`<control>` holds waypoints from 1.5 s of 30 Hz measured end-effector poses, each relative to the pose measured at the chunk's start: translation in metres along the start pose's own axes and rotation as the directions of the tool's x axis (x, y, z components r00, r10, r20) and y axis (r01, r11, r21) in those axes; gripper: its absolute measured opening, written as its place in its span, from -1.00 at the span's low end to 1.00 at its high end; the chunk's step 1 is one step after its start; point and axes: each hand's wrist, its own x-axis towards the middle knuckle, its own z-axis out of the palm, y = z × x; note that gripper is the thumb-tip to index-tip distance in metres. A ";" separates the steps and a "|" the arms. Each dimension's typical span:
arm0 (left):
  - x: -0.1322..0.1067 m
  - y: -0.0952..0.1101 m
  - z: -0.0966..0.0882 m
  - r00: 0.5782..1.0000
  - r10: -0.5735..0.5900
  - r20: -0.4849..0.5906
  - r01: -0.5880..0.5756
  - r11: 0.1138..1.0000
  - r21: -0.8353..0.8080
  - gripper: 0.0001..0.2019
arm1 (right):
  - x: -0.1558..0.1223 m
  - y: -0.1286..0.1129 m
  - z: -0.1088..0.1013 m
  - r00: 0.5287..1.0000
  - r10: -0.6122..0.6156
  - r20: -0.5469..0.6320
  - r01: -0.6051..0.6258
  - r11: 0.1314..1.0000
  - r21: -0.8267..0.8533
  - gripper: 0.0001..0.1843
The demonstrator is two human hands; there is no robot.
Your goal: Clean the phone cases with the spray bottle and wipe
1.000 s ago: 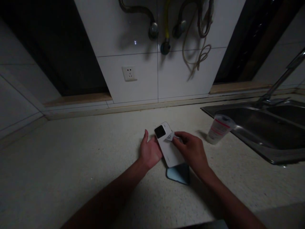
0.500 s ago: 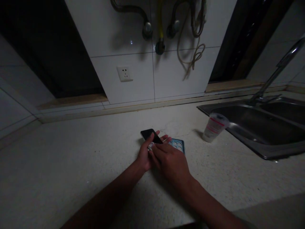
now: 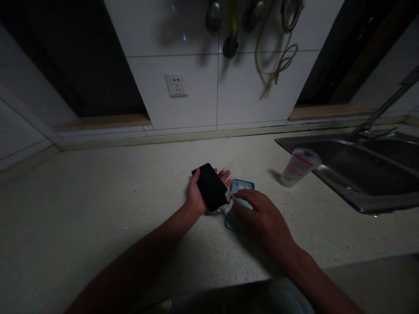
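Observation:
A smartphone (image 3: 211,187) with a dark screen lies face up in my left hand (image 3: 195,194), the thumb along its left edge and the fingertips showing past its far side. My right hand (image 3: 262,213) pinches a crumpled whitish cloth or tissue (image 3: 228,204), whose exact kind I cannot make out. The cloth touches the phone's lower right end. Under my right hand lies a light blue phone case (image 3: 242,185) on the counter, its camera cutouts at the far end. My right hand partly covers the case.
A clear plastic cup (image 3: 298,168) with red print stands tilted on the pale countertop (image 3: 147,183), beside the steel sink (image 3: 353,174) at the right. Behind the counter are a tiled wall, a socket (image 3: 176,85), pipe valves and a hanging cord (image 3: 278,65).
The phone has turned so its screen faces up more fully. My right hand has moved right with the whitish cloth, from the phone's middle to its lower end. The view has tilted down.

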 end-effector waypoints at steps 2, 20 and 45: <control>-0.001 0.000 0.002 1.000 -0.017 -0.024 0.017 1.000 0.002 -0.53 | 0.002 0.001 -0.005 1.000 0.006 0.003 -0.006 1.000 0.005 -0.78; 0.005 0.005 -0.005 0.989 -0.145 -0.034 0.148 0.980 0.134 -0.41 | 0.033 -0.021 0.005 0.965 0.251 0.075 -0.252 0.968 0.012 -0.87; 0.003 -0.002 -0.004 0.990 -0.128 -0.050 0.137 0.958 0.253 -0.52 | -0.020 0.065 -0.046 0.569 0.780 0.262 -0.631 0.618 -0.469 -0.72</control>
